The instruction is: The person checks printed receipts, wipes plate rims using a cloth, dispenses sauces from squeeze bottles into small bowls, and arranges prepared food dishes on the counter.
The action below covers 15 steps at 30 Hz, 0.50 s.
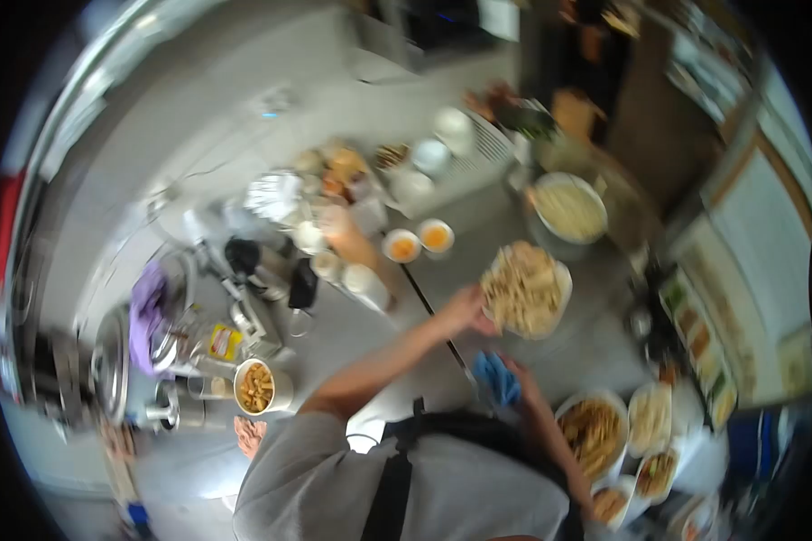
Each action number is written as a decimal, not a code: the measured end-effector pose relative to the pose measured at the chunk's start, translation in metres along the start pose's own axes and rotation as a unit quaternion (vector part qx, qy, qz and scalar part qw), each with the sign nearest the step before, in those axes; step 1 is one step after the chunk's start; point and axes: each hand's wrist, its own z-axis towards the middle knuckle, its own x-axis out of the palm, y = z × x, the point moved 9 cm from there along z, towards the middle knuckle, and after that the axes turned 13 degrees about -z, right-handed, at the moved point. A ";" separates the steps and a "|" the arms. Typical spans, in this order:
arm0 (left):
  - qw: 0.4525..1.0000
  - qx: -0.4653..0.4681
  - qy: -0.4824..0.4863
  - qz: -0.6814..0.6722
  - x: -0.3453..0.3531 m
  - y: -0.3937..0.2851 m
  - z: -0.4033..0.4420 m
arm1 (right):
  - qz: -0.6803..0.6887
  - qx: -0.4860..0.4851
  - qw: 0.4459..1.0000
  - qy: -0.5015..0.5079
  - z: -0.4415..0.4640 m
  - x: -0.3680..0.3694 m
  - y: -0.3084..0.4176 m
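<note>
My left hand (465, 311) reaches forward and grips the near left edge of a white dish (566, 293) heaped with pale, sliced-looking food (523, 287). Closer to my body, my right hand (520, 377) is closed on a bunched blue cloth (496, 379). Beyond the dish stands a large bowl (597, 236) of pale yellowish food, its details blurred. Two small white cups (401, 258) with orange contents are ahead of my left hand, on the steel worktop (370, 356).
Left stand a tub (282, 386) of brown chunks, a clear jar (189, 347) and a purple cloth (147, 316). Several bowls of food, including a large one (622, 433), crowd the right. White containers (431, 156) and a person's hands (492, 101) are at the far side.
</note>
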 end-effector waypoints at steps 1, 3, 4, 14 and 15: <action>1.000 -0.001 0.022 -0.014 0.008 -0.002 0.013 | -0.170 -0.031 0.983 -0.069 -0.001 -0.014 0.002; 0.998 -0.043 0.041 -0.026 -0.005 0.034 0.059 | -0.336 -0.078 0.916 -0.206 -0.016 -0.041 0.002; 0.999 -0.022 0.041 0.016 -0.004 0.031 0.073 | -0.344 -0.111 0.891 -0.274 -0.026 -0.047 0.010; 0.981 -0.179 0.048 0.052 -0.064 0.055 0.177 | 0.005 -0.094 0.948 -0.304 -0.087 -0.058 0.040; 0.977 -0.202 0.041 0.055 -0.066 0.051 0.175 | 0.117 -0.089 0.960 -0.239 -0.094 -0.054 0.051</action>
